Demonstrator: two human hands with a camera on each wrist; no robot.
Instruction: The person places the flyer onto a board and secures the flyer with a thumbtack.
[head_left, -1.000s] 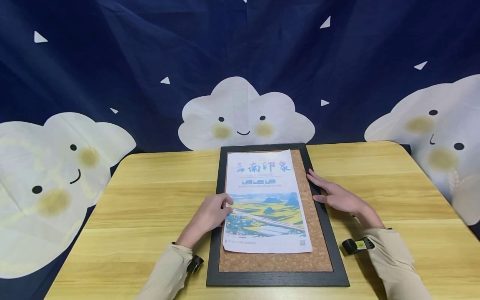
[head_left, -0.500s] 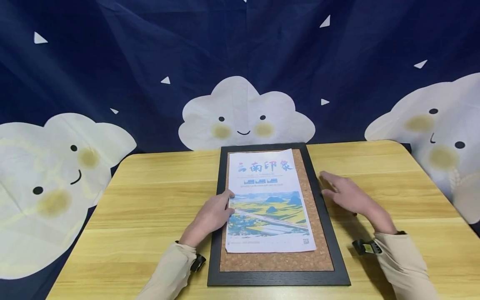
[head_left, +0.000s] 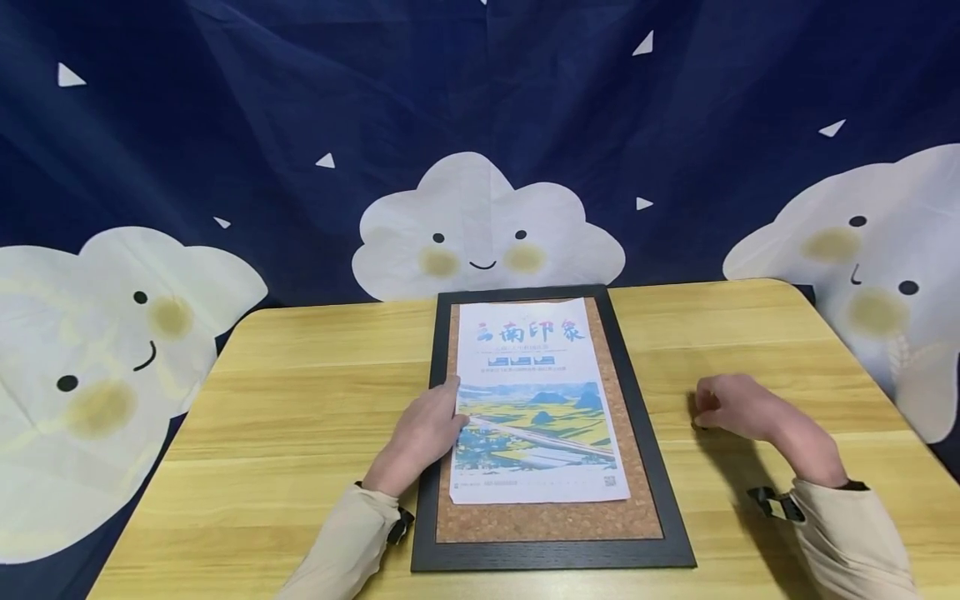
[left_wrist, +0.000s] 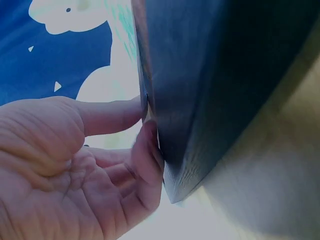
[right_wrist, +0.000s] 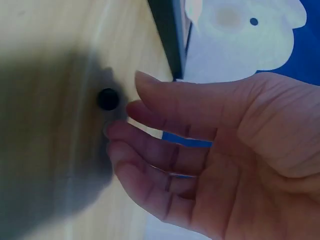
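R hand (head_left: 738, 408) left the frame (head_left: 645, 433), fingers loose near black pin (right_wrist: 107, 99); L hand (head_left: 423, 433) fingers flat on poster (head_left: 536, 400).

Small black object (right_wrist: 108, 99) just beyond right hand's fingers (right_wrist: 150, 130): blurred, kind unclear.
Frame (left_wrist: 210, 90) by left fingers (left_wrist: 147, 160): cut off.

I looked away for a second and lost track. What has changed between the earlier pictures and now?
The right hand left the right side of the black frame and moved out over the table, its fingers now reaching toward a small black round piece. The left hand stayed on the poster's left edge. Poster and frame have hardly shifted.
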